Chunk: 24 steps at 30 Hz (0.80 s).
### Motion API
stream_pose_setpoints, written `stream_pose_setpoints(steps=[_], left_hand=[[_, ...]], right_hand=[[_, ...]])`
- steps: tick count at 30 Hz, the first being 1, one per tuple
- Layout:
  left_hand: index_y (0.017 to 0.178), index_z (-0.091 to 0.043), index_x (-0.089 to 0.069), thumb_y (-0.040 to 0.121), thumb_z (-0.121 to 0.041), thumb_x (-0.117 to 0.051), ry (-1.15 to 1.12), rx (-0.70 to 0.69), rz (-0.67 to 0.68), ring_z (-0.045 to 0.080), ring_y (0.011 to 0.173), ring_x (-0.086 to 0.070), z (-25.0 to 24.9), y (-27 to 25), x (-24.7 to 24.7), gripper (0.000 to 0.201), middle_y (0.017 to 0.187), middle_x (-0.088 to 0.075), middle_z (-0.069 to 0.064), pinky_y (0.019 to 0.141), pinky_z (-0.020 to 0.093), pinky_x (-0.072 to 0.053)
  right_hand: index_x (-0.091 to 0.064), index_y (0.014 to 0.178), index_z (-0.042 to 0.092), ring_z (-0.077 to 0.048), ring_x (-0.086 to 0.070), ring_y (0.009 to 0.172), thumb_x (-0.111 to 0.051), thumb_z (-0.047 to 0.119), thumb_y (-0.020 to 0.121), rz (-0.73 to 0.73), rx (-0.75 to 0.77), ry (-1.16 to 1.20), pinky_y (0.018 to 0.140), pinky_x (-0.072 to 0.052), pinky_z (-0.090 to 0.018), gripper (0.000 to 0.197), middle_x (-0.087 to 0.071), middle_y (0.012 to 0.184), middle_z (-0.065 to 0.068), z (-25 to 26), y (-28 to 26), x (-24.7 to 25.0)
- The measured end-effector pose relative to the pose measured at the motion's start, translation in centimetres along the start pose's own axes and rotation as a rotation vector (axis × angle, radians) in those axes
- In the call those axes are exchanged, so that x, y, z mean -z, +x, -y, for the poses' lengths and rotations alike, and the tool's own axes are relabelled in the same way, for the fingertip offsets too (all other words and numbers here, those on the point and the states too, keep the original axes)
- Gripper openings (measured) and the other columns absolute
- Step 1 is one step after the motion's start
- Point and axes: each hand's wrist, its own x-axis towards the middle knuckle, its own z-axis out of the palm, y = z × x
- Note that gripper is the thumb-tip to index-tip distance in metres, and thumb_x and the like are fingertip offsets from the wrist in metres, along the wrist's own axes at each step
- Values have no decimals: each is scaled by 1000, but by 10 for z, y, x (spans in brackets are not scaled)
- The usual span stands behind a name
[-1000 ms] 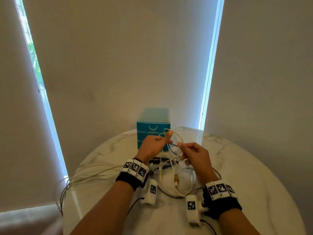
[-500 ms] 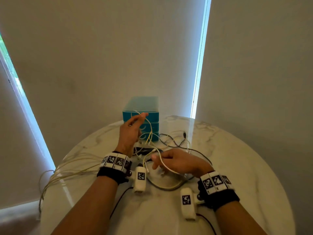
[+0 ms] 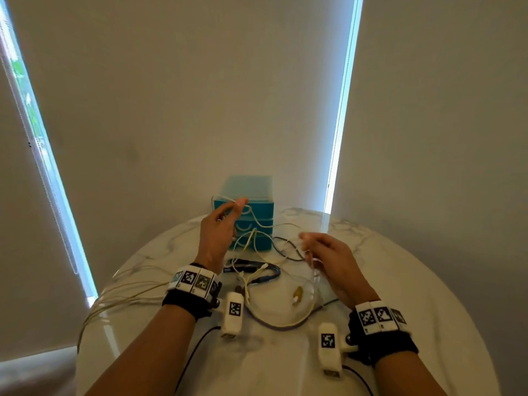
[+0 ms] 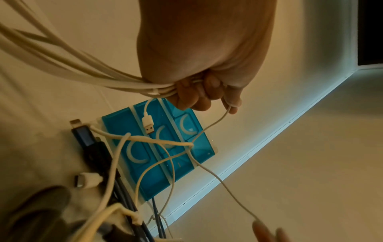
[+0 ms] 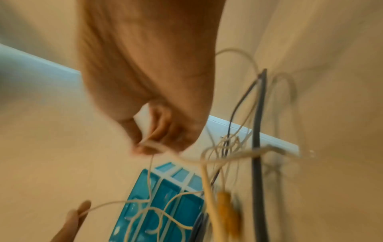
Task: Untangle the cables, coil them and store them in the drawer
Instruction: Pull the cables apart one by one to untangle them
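**Both hands pinching a white cable above the tangle**

The left hand [image 3: 218, 232] is lifting at about 11 o'clock from the heap, its fingers curling round a bundle of white cable [image 4: 116, 78] while the thumb and forefinger are pinching a thin white strand [image 4: 215, 122]. That strand is running down and across to the right hand [image 3: 328, 261], which is hovering at 2 o'clock from the heap and nipping the same pale line between thumb and fingertips; the right wrist view is blurring, so the exact grip is hard to read.

The tangle of cables [image 3: 268, 284] is lying on the round marble bench [image 3: 414, 295], between the two wrists and the drawer unit. A blue-and-black cable [image 3: 257, 271] and a yellow-tipped plug [image 3: 297, 294] are sitting in it. A white USB plug [image 4: 148, 125] is dangling under the left hand.

The teal drawer unit [image 3: 251, 190] is standing at 12 o'clock on the bench, against the pale blinds [image 3: 200, 95], its three drawers all appearing closed. More pale cable loops [image 3: 114, 298] are trailing off the bench edge at 9 o'clock.
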Motion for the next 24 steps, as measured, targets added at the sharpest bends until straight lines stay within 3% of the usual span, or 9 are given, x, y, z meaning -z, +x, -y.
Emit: stream_pose_setpoints(steps=[2,7,9,12,15,17,19,21,24], left_hand=[[113,-30,-83,102,-44,-69,6,-33,9,8,60,-41,3,-7,-1,23,61,-58,-19,49,17,-35],[117,-24,-83,104,-37,-67,-8,-37,54,5,55,-41,4,-12,-3,24,60,-56,-19,46,14,-35],[118,-25,-82,105,-38,-66,4,-31,85,4,53,-40,2,-15,-1,24,60,-56,-19,47,13,-35],[111,-29,-83,104,-41,-66,126,-111,195,2,66,-56,-1,-18,0,23,77,-70,-22,57,14,-44],[101,-35,-83,104,-42,-67,348,-219,337,5,94,-69,-4,-17,0,18,104,-78,-19,81,20,-52],[98,-35,-82,102,-42,-69,469,-254,467,4,94,-69,-8,-18,0,15,102,-79,-17,82,21,-51],[98,-34,-83,100,-42,-72,559,-244,614,2,86,-67,-12,-20,-1,14,94,-77,-19,77,18,-50],[97,-35,-83,98,-46,-74,702,-232,736,-1,77,-60,-13,-23,-2,14,83,-72,-21,70,15,-43],[96,-38,-81,94,-54,-76,880,-227,871,-2,83,-61,-11,-24,-8,17,89,-71,-19,75,20,-46]], right_hand=[[-79,109,9,-22,-68,81,-71,23,103,-210,54,-57,70,-56,-32,18,-79,89,-8,-7,5,3],[-78,108,10,-17,-74,78,-71,26,103,-303,27,-147,68,-57,-29,17,-81,88,-8,-15,9,2],[-78,112,14,-14,-77,82,-72,20,102,-330,29,-163,68,-59,-29,13,-81,96,-8,-16,9,4],[-76,116,31,-15,-73,110,-74,16,96,-286,41,-311,95,-61,-37,25,-78,119,3,-15,7,0],[-79,116,36,-10,-62,125,-74,38,99,-255,129,-366,110,-50,-37,18,-70,133,13,4,1,-14],[-80,116,37,-1,-64,122,-63,51,104,-176,150,-316,104,-48,-28,25,-73,127,19,19,-7,-26],[-81,116,36,8,-63,116,-47,65,106,-91,129,-308,98,-45,-22,46,-76,118,22,28,-12,-35],[-82,114,36,4,-65,116,-36,76,102,-38,57,-290,107,-44,-30,62,-78,115,21,28,-9,-40],[-84,110,38,-17,-68,125,-39,87,95,26,-95,-188,119,-43,-49,68,-80,121,10,23,-2,-39]])
